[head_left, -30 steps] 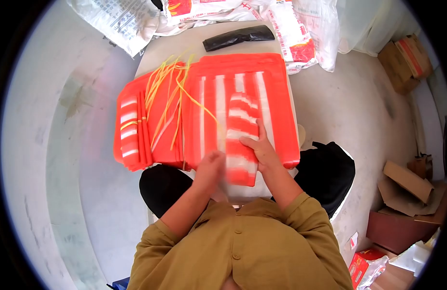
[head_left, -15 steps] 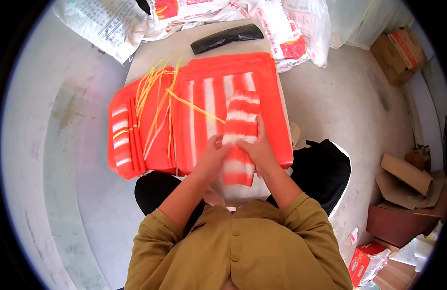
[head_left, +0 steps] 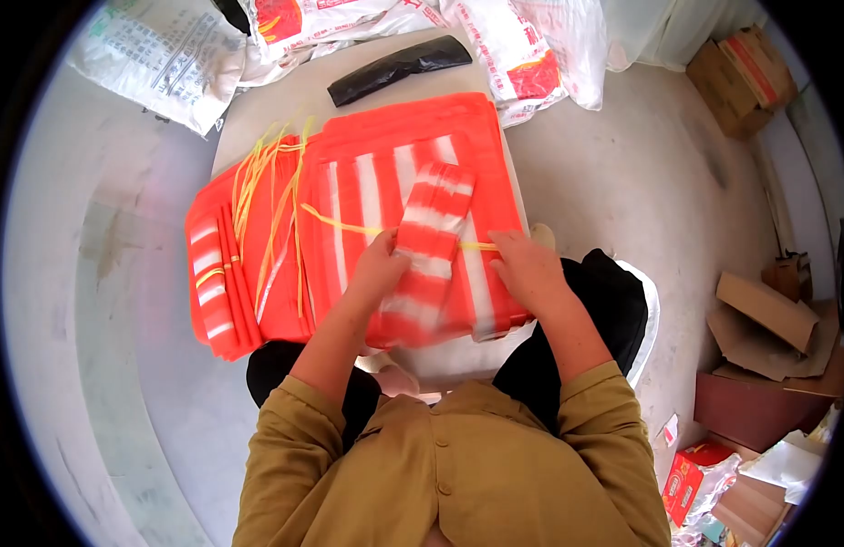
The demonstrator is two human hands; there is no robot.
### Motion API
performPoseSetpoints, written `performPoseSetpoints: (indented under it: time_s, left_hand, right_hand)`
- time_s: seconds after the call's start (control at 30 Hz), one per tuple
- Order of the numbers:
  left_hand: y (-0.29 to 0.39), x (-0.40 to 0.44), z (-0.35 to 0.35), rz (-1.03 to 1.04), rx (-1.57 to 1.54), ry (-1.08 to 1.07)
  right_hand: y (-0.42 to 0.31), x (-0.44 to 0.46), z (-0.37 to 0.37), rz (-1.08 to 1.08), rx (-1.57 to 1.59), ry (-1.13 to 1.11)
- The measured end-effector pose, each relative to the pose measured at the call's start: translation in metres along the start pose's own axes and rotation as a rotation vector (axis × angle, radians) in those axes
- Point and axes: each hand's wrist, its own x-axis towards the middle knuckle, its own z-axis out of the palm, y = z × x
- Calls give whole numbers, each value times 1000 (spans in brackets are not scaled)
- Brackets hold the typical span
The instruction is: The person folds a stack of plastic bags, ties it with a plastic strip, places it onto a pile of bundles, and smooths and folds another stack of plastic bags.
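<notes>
A folded red-and-white striped bundle (head_left: 431, 242) lies slanted over a larger stack of red striped bags (head_left: 372, 187). My left hand (head_left: 383, 264) is closed at the bundle's left edge, its fingertips pressed on the bundle. A yellow strip (head_left: 340, 221) runs from the left to the bundle and comes out on its right side. There my right hand (head_left: 527, 264) pinches the strip's right end. More yellow strips (head_left: 248, 187) lie loose on the red pile at the left, beside a tied striped bundle (head_left: 210, 278).
A black plastic roll (head_left: 399, 70) lies on the table (head_left: 303, 89) behind the stack. Printed white sacks (head_left: 508, 55) stand beyond it. Cardboard boxes (head_left: 741, 82) are at the right, with an open carton (head_left: 768, 319) and a red packet (head_left: 683, 483) lower down.
My right hand has let go of the bundle and moved right, now pinching the yellow strip. The bundle has tilted and shifted left. The whole view has shifted slightly.
</notes>
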Motion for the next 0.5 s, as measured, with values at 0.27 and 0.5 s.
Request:
performPoseSetpoints:
  time_s: [0.27,0.5]
  left_hand:
    - [-6,-5,2,47,-90,4]
    - [3,-17,20,35,-41,-109]
  right_hand:
    - [-4,21,-50,108,518,-175]
    - [-34,46,-22,-60,1026,-296]
